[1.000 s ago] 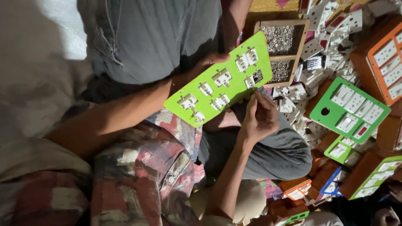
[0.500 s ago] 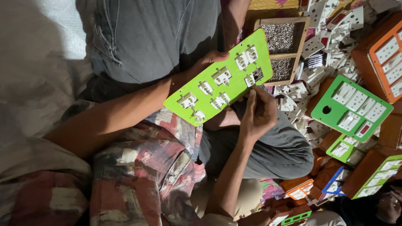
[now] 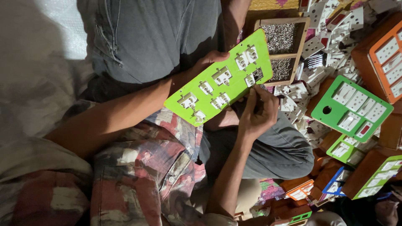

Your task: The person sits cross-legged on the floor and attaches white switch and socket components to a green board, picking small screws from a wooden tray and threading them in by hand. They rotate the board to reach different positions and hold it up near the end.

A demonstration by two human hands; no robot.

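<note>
Left hand grips green panel tilted.

Dim floor w/ white sheet

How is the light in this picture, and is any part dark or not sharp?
Head view: the green board in the left hand is bright and sharp; the right hand at its edge is clear; the bottom right corner falls into deep shadow; the pale floor at left looks soft and shaded.
</note>
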